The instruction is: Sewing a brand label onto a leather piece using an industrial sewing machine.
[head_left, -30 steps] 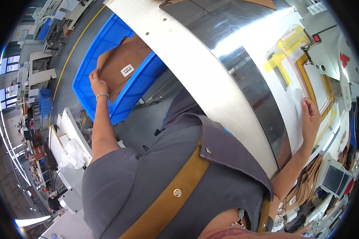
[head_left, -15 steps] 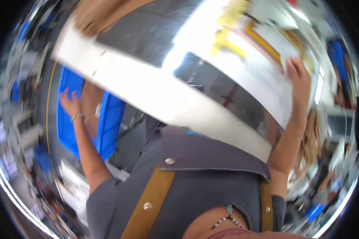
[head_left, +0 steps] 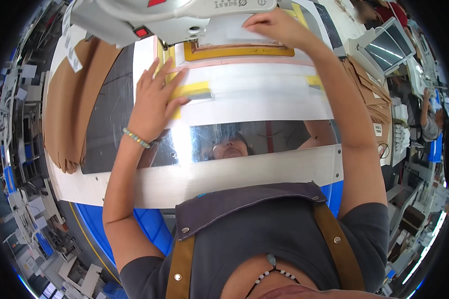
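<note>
My left hand (head_left: 156, 97) is spread open over the left part of a white template sheet (head_left: 249, 102), beside its yellow tape strips (head_left: 192, 89). My right hand (head_left: 279, 27) reaches to the far side, its fingers bent and drawn together above the sheet; whatever they may hold cannot be made out. Between the hands lies a yellow-edged frame (head_left: 239, 54) with a thin brown border inside it. Above it, a white sewing machine head (head_left: 169, 22) covers part of the sheet.
Brown flat pieces are draped in a stack (head_left: 70, 104) at the left; more brown pieces (head_left: 366, 92) lie at the right. A screen (head_left: 388, 46) stands far right. A shiny metal plate (head_left: 284, 134) runs before the table's pale front edge (head_left: 244, 172). Below is a blue bin (head_left: 152, 226).
The view has turned from the blue bin to the machine table. My left hand has gone from above the bin to the template sheet. My right hand now reaches near the machine head.
</note>
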Action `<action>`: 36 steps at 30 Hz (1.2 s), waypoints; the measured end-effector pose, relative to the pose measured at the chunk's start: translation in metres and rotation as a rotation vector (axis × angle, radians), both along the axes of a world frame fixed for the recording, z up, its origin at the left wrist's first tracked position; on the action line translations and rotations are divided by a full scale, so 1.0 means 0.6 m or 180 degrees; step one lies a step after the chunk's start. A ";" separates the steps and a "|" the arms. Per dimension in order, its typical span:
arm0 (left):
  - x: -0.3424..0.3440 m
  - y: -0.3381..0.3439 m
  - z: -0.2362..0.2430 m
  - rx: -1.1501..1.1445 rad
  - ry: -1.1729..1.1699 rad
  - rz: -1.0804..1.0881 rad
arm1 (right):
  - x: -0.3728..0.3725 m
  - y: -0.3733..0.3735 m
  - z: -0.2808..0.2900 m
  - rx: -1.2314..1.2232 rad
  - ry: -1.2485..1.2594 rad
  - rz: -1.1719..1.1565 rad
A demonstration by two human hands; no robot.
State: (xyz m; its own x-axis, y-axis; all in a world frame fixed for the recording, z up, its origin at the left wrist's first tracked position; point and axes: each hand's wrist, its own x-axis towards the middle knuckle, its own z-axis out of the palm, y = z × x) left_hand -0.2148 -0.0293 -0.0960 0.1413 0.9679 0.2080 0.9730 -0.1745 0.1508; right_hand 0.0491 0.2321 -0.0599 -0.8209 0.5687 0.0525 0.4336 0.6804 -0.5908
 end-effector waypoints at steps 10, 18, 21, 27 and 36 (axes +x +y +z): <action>0.017 0.082 -0.034 -0.0136 0.0315 -0.0126 | -0.103 -0.021 -0.051 -0.0634 0.0240 0.0191; 0.023 0.089 -0.038 0.0030 0.0256 -0.0089 | -0.105 -0.011 -0.057 -0.0580 0.0441 0.0273; 0.026 0.087 -0.039 0.0044 0.0194 -0.0065 | -0.058 0.040 -0.016 -0.0994 0.0562 0.0226; 0.023 0.076 -0.038 -0.0120 0.0310 0.0099 | 0.029 0.087 0.014 -0.0462 -0.0706 0.0177; 0.024 0.081 -0.041 -0.0052 0.0340 0.0106 | 0.039 0.051 0.011 -0.0029 -0.1019 0.0080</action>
